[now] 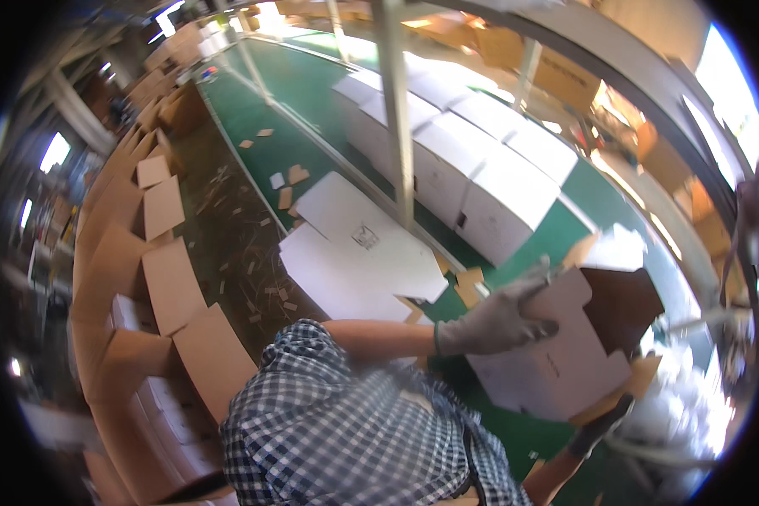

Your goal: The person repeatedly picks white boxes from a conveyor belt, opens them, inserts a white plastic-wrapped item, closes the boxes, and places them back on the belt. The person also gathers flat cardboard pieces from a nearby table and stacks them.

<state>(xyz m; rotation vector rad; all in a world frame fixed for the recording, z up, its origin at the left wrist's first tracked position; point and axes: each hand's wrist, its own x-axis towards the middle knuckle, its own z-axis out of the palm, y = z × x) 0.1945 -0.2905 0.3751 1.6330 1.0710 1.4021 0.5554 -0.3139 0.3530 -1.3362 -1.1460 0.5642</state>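
Note:
A partly folded white carton (pixel 544 373) with a brown inside stands tilted between my gloved hands, at the right of the view. My left hand (pixel 506 316), in a grey glove, is at its upper left edge, thumb on the near face and fingers spread along the edge. Near the brown flap (pixel 635 386) at the lower right is my right hand (pixel 601 424), in a darker-looking glove; its grip is unclear. To the left of the carton, a flat white carton blank (pixel 354 246) with a printed mark lies across the edge of the green work surface (pixel 322 142).
Closed white boxes (pixel 474 158) stand in rows beyond a metal post (pixel 395 114). Large open brown cartons (pixel 120 253) line the left, some holding white boxes. Cardboard scraps (pixel 468 288) lie about. White plastic bags (pixel 677 405) are at the right.

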